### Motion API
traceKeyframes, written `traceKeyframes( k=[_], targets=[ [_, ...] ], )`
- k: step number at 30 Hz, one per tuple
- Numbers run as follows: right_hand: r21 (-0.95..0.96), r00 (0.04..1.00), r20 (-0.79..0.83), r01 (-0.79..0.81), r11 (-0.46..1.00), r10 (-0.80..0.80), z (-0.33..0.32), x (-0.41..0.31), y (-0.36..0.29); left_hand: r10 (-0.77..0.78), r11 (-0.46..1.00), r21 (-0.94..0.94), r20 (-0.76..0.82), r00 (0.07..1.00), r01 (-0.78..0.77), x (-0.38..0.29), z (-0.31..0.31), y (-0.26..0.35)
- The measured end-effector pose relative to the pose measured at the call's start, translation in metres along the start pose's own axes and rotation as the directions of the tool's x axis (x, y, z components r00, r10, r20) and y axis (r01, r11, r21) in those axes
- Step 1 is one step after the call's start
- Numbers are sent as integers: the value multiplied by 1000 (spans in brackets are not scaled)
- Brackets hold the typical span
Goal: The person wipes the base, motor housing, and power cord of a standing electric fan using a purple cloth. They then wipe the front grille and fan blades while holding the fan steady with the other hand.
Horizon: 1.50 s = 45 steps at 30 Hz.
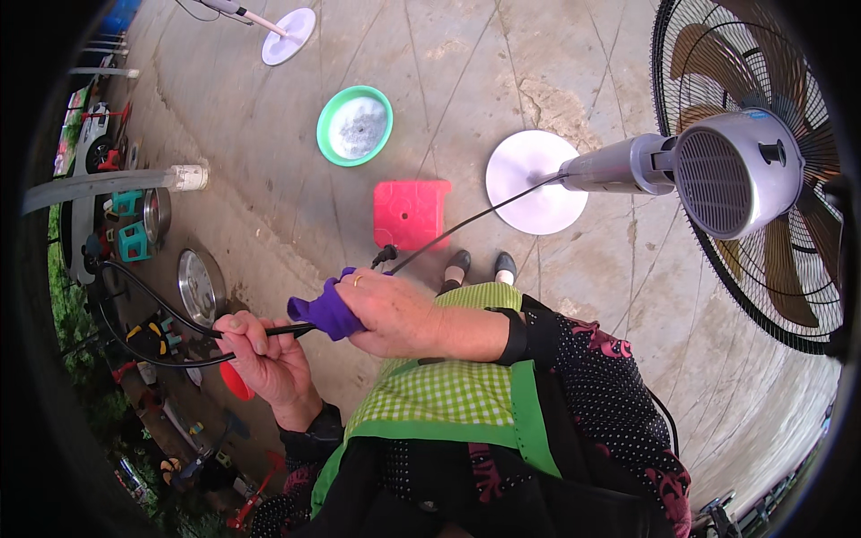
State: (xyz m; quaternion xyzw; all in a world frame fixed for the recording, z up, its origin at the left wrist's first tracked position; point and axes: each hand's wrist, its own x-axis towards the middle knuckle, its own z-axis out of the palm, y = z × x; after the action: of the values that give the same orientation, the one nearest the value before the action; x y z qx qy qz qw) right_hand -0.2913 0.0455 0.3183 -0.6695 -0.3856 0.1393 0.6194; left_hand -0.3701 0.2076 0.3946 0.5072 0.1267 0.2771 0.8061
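Note:
My left hand grips two runs of a black power cord, which loops out to the left. In my right hand is a bunched purple cloth, wrapped around the cord. The black plug sticks out just beyond my right fingers. From my right hand the cord runs up to the stand of a grey pedestal fan. The fan has a round white base and a black wire cage at the right; its head is seen from behind.
A red plastic stool stands before my feet. Beyond it is a green basin with sudsy water. Another round white base stands further off. Metal basins, teal stools and a grey pole are at the left.

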Motion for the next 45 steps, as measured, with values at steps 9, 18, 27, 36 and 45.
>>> traceKeyframes(
  k=[9,18,27,36,45],
  targets=[
    [-246,990,-93,77,966,-103,-3,-3,8,4,993,116,104,995,-16,-11,19,3],
    [-623,926,-173,-367,690,336,-79,-87,189,19,997,-82,61,998,-14,1,2,8],
    [-679,792,-293,-567,466,536,-161,-107,286,42,996,-77,109,993,-33,1,-12,9],
    [-746,723,-456,-629,220,520,-180,-149,347,78,996,-46,45,996,-76,-13,-24,11],
    [-330,625,-532,-775,539,572,-164,-132,309,45,998,-37,47,998,-44,-5,-10,8]
  ],
)
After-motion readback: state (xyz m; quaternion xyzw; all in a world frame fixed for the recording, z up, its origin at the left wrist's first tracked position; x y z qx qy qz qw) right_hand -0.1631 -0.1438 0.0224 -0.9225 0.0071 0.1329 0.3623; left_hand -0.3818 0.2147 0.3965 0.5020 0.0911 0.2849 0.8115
